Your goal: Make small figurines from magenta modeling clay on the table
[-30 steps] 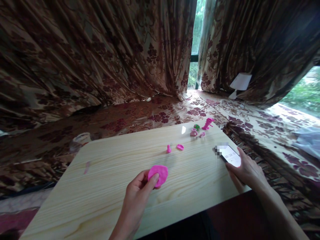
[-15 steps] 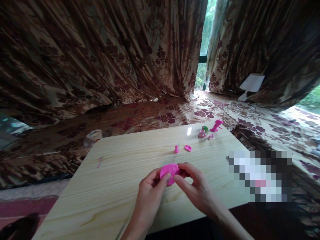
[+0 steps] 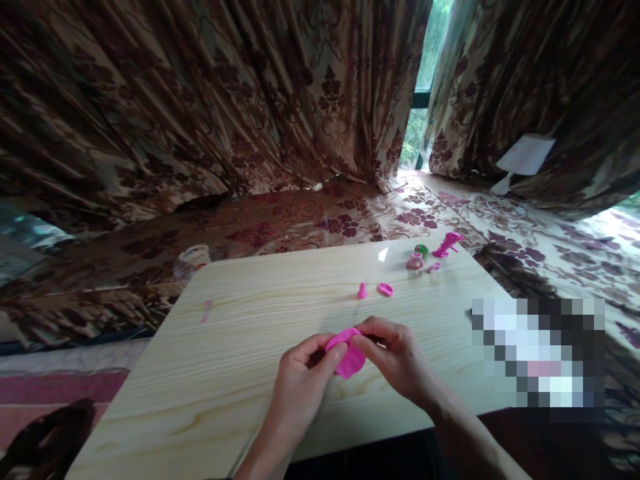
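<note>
"Your right hand (image 3: 400,357) has come over from the right edge of the table (image 3: 240,347) and joins your left hand (image 3: 297,377) at the pink disc (image 3: 351,363)."

"So both your hands are together, pinching its far edge between thumbs and fingers. You have it over the near middle; whether it touches the wood, you can't tell from here."

"How far along are you?"

"You have it flat, thin and roughly round already, I'd judge. It is joined to no other piece, so your shaping looks underway, not finished."

"And beyond it?"

"Just past your fingers you have an upright pink piece (image 3: 362,291) and, right of it, a pink oval (image 3: 385,289), near each other but apart. Both look formed."

"At the far right corner you have a pink figure (image 3: 449,245), a green piece (image 3: 421,250) and a pink pot (image 3: 415,261). Those seem done, though your view is too small for detail."

"On your left lies a pink strip (image 3: 207,311), its purpose unclear."
</note>
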The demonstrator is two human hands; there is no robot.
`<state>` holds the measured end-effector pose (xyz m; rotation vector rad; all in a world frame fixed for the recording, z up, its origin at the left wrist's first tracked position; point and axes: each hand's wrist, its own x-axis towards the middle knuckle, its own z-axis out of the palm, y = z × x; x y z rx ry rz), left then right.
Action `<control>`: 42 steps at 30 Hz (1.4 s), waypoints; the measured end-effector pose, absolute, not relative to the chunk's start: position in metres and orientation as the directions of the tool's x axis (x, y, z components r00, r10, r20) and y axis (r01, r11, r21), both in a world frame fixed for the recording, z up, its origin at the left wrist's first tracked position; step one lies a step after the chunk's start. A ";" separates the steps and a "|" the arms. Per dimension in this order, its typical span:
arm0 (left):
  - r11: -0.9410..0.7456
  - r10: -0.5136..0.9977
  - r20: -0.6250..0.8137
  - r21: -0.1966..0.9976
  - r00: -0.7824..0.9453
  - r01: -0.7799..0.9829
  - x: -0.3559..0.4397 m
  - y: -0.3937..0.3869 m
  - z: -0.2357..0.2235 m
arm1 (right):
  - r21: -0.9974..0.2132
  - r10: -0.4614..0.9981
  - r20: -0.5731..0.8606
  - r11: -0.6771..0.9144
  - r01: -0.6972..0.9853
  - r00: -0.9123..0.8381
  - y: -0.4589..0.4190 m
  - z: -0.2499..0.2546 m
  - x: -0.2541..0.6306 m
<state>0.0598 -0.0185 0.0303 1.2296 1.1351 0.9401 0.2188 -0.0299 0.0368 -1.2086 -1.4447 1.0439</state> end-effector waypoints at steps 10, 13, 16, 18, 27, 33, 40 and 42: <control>0.137 0.968 -0.144 0.989 0.205 0.049 0.062 -0.018 0.030 | -0.995 0.998 0.047 0.051 0.081 -0.051 -0.027 0.028 0.221; 0.108 0.971 -0.124 0.991 0.205 0.085 0.061 -0.018 0.028 | -0.994 0.997 0.065 0.067 0.086 -0.034 -0.028 0.030 0.223; 0.112 0.972 -0.129 0.989 0.196 0.092 0.061 -0.018 0.027 | -0.996 0.998 0.044 0.046 0.071 -0.037 -0.029 0.031 0.222; 0.119 0.969 -0.137 0.988 0.205 0.099 0.061 -0.019 0.026 | -0.993 0.998 0.048 0.053 0.105 -0.044 -0.029 0.031 0.221; 0.166 0.972 -0.172 0.985 0.161 0.049 0.064 -0.022 0.026 | -0.999 0.997 0.032 0.034 0.033 -0.068 -0.030 0.028 0.222; 0.108 0.972 -0.129 0.988 0.198 0.111 0.063 -0.022 0.027 | -0.985 0.996 0.057 0.067 0.161 -0.061 -0.032 0.030 0.228; 0.102 0.971 -0.124 0.988 0.206 0.117 0.063 -0.023 0.028 | -0.995 0.997 0.046 0.051 0.080 -0.057 -0.031 0.031 0.223; 0.104 0.967 -0.128 0.988 0.221 0.118 0.063 -0.023 0.028 | -0.993 0.997 0.064 0.068 0.093 -0.049 -0.031 0.029 0.221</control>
